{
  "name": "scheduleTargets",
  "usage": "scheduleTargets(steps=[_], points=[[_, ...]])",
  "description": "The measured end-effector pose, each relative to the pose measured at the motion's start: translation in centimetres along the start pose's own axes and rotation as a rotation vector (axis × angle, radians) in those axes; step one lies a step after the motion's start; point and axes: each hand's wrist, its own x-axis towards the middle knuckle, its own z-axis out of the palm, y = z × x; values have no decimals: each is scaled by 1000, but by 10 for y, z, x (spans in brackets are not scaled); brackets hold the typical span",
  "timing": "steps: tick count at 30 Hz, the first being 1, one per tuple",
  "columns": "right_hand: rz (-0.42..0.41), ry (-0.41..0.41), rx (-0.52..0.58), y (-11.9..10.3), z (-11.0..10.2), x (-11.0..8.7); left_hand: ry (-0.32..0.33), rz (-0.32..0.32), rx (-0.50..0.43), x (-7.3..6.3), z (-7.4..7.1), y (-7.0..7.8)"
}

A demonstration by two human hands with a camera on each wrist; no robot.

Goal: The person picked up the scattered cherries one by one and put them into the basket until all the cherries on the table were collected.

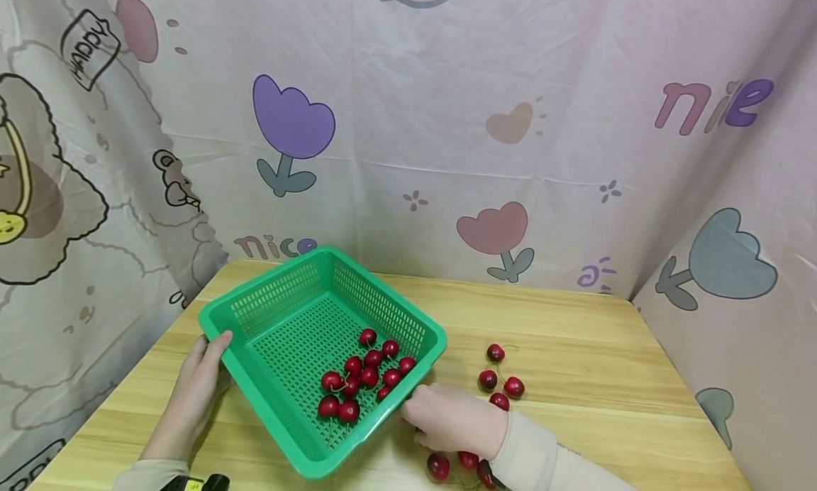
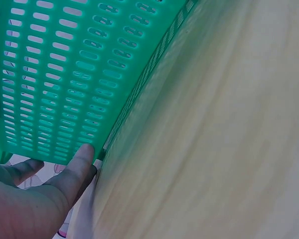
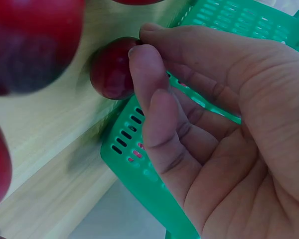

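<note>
A green plastic basket point(image 1: 287, 342) with perforated walls stands turned cornerwise on the wooden table, several red cherries point(image 1: 369, 376) gathered toward its right side. My left hand point(image 1: 201, 377) grips its left corner, thumb over the rim; the left wrist view shows the fingers point(image 2: 72, 177) against the slotted wall. Beside the basket's right wall is my right hand point(image 1: 456, 416), fingers curled. In the right wrist view its thumb and index fingertips pinch at the edge of a dark red cherry point(image 3: 114, 68), whose stem is hidden.
More cherries lie on the table to the right, some behind the right hand point(image 1: 495, 352) and others in front of it point(image 1: 438, 466). A printed cloth point(image 1: 408, 122) hangs behind the table point(image 1: 606, 377) and along both sides.
</note>
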Motion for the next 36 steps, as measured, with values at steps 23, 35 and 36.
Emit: scheduleTargets(steps=[23,35,36], points=[[-1,10,-61,3,1,-1,-3,-9,-39,0,2,1],[-10,84,-142,5,4,0,-1,-19,33,1,0,0],[-10,94,-147,5,4,0,-1,-20,31,1,0,0]])
